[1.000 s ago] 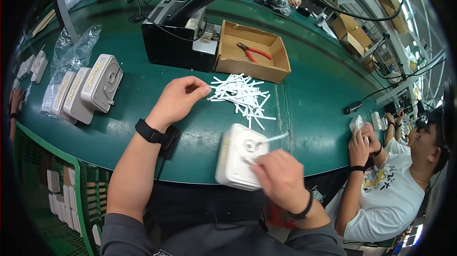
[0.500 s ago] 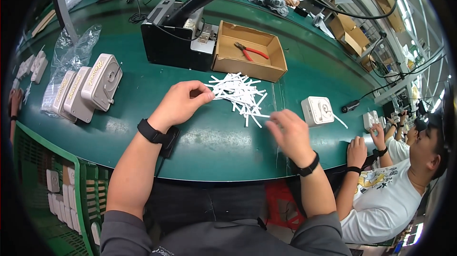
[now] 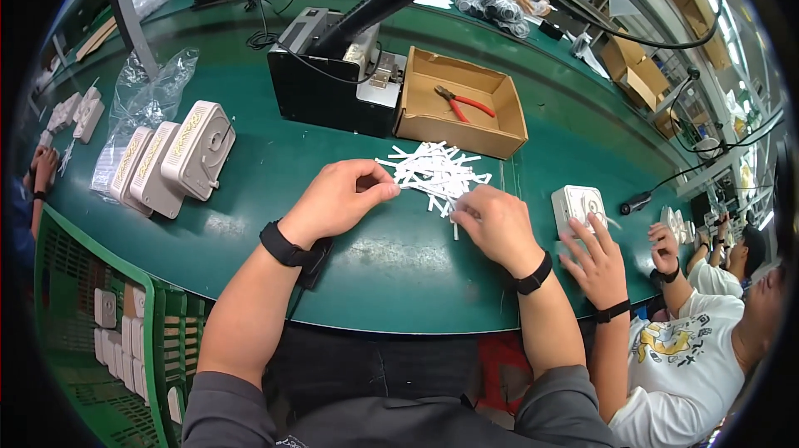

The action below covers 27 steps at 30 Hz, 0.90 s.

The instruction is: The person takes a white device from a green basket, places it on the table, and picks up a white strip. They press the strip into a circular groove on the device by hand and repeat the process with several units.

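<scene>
A loose pile of short white strips (image 3: 437,169) lies on the green worktable. My left hand (image 3: 345,202) is at the pile's left edge, with thumb and forefinger brought together; anything between the tips is too small to make out. At the lower right edge of the pile is my right hand (image 3: 499,227). Its fingers are curled in toward the thumb over the strip ends, and the fingertips partly hide what they touch. A black band sits on each of my wrists.
Beyond the pile stand a cardboard tray (image 3: 416,119) holding red-handled cutters (image 3: 462,104) and a black bench machine (image 3: 333,98). White square devices (image 3: 200,152) stand at left. A co-worker's hand (image 3: 598,269) reaches toward another white device (image 3: 578,205). A green crate (image 3: 150,323) is lower left.
My right hand has moved left, from beside the pile to its lower right edge. The co-worker's hand has lifted toward the white device. The whole view has shifted slightly.
</scene>
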Each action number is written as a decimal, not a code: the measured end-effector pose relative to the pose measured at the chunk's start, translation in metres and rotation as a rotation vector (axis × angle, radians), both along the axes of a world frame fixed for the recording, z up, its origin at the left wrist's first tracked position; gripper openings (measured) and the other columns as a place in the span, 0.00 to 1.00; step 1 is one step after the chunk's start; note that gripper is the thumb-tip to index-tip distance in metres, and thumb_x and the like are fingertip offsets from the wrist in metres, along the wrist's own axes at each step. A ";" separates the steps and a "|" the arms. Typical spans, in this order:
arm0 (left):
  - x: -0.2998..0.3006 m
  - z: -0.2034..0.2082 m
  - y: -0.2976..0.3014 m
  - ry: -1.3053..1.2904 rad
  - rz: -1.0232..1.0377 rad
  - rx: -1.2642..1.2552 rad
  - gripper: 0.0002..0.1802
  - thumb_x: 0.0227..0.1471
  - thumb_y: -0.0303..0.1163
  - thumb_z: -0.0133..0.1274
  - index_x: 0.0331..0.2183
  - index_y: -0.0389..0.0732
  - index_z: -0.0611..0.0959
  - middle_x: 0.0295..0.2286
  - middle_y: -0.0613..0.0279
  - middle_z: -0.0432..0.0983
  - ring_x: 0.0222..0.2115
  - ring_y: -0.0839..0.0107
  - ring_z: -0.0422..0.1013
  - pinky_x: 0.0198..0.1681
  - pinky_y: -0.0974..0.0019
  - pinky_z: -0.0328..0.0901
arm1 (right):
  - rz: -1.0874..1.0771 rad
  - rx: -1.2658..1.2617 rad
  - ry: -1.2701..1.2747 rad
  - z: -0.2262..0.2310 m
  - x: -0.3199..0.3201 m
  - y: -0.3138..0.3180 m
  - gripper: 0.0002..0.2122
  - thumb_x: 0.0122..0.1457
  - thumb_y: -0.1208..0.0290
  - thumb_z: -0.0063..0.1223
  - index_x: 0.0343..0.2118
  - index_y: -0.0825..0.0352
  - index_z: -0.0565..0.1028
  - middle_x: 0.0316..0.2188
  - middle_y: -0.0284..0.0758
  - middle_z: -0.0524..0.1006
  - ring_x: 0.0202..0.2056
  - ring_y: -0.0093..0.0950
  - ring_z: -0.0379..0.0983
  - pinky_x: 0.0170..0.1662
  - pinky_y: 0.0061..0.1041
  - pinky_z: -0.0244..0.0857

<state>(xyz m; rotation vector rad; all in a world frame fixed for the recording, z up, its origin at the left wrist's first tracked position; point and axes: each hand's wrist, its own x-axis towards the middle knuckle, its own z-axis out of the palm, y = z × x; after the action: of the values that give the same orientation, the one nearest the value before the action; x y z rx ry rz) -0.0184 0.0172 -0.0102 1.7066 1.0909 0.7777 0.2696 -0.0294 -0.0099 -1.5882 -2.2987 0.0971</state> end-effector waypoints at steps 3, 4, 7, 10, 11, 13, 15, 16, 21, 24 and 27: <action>0.002 0.001 -0.001 0.036 -0.013 0.004 0.16 0.61 0.39 0.64 0.38 0.33 0.87 0.32 0.58 0.85 0.35 0.71 0.81 0.43 0.65 0.74 | 0.092 0.049 0.178 -0.005 0.011 0.001 0.05 0.59 0.69 0.65 0.33 0.63 0.83 0.29 0.36 0.80 0.32 0.41 0.79 0.37 0.40 0.73; 0.002 0.000 -0.001 0.036 -0.015 -0.004 0.16 0.61 0.39 0.64 0.38 0.33 0.87 0.32 0.58 0.85 0.35 0.71 0.81 0.43 0.65 0.74 | 0.089 0.041 0.178 -0.005 0.013 0.000 0.05 0.59 0.69 0.65 0.33 0.63 0.83 0.29 0.36 0.80 0.32 0.41 0.79 0.37 0.40 0.73; 0.001 0.001 -0.004 0.038 -0.005 0.024 0.14 0.62 0.37 0.64 0.39 0.33 0.86 0.30 0.64 0.83 0.32 0.77 0.75 0.39 0.69 0.71 | 0.030 -0.115 0.296 0.006 0.015 -0.007 0.03 0.59 0.72 0.65 0.34 0.64 0.83 0.30 0.36 0.79 0.35 0.40 0.79 0.39 0.39 0.73; 0.005 0.001 -0.007 0.042 -0.020 0.033 0.14 0.61 0.36 0.65 0.38 0.34 0.86 0.30 0.64 0.82 0.32 0.77 0.75 0.39 0.69 0.71 | 0.065 -0.083 0.262 0.009 0.015 -0.008 0.04 0.57 0.75 0.66 0.35 0.66 0.83 0.31 0.37 0.80 0.35 0.40 0.79 0.39 0.36 0.73; 0.006 0.002 -0.007 0.044 -0.027 0.042 0.14 0.61 0.36 0.65 0.38 0.34 0.86 0.30 0.64 0.82 0.31 0.77 0.75 0.39 0.69 0.71 | 0.084 -0.063 0.246 0.008 0.016 -0.008 0.05 0.56 0.76 0.67 0.35 0.67 0.83 0.31 0.38 0.80 0.35 0.40 0.79 0.39 0.35 0.73; 0.009 0.004 -0.008 0.057 -0.037 0.038 0.14 0.61 0.37 0.65 0.38 0.34 0.86 0.31 0.62 0.83 0.33 0.75 0.77 0.40 0.68 0.72 | 0.084 -0.053 0.231 0.005 0.021 -0.006 0.05 0.57 0.76 0.66 0.35 0.67 0.83 0.31 0.38 0.80 0.35 0.40 0.79 0.40 0.35 0.73; 0.009 0.004 -0.008 0.081 -0.051 0.038 0.15 0.61 0.37 0.64 0.38 0.33 0.87 0.33 0.58 0.84 0.35 0.69 0.80 0.43 0.65 0.74 | 0.090 -0.026 0.197 0.001 0.023 -0.005 0.04 0.57 0.76 0.66 0.35 0.67 0.83 0.32 0.38 0.80 0.36 0.40 0.79 0.40 0.35 0.73; 0.009 0.004 -0.008 0.085 -0.055 0.036 0.15 0.61 0.37 0.64 0.38 0.33 0.87 0.33 0.58 0.84 0.35 0.69 0.80 0.43 0.65 0.74 | 0.086 -0.028 0.201 0.001 0.023 -0.005 0.04 0.57 0.76 0.66 0.35 0.67 0.83 0.32 0.38 0.80 0.36 0.40 0.79 0.40 0.35 0.73; 0.009 0.003 -0.005 0.099 -0.041 0.003 0.12 0.61 0.35 0.65 0.38 0.34 0.87 0.32 0.65 0.83 0.32 0.77 0.76 0.39 0.69 0.71 | 0.109 -0.046 0.199 0.000 0.018 -0.003 0.03 0.58 0.76 0.65 0.35 0.67 0.82 0.33 0.38 0.79 0.37 0.41 0.78 0.41 0.36 0.72; 0.005 0.006 -0.005 0.110 -0.022 0.001 0.12 0.61 0.35 0.64 0.38 0.34 0.87 0.33 0.66 0.84 0.33 0.77 0.76 0.40 0.69 0.71 | 0.120 -0.024 0.205 -0.003 0.015 0.001 0.03 0.58 0.76 0.65 0.34 0.68 0.82 0.33 0.38 0.79 0.37 0.42 0.78 0.42 0.36 0.72; -0.004 0.009 -0.006 0.090 0.022 0.081 0.10 0.60 0.32 0.65 0.38 0.35 0.86 0.34 0.63 0.84 0.36 0.74 0.78 0.43 0.67 0.72 | 0.104 0.009 0.346 -0.003 0.016 0.006 0.03 0.59 0.76 0.64 0.34 0.69 0.82 0.33 0.40 0.79 0.37 0.42 0.78 0.42 0.35 0.72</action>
<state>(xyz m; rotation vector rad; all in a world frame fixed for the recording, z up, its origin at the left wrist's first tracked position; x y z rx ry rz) -0.0220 0.0113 -0.0013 1.8148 1.1552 0.7744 0.2852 -0.0236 -0.0129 -1.3261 -2.1041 0.3572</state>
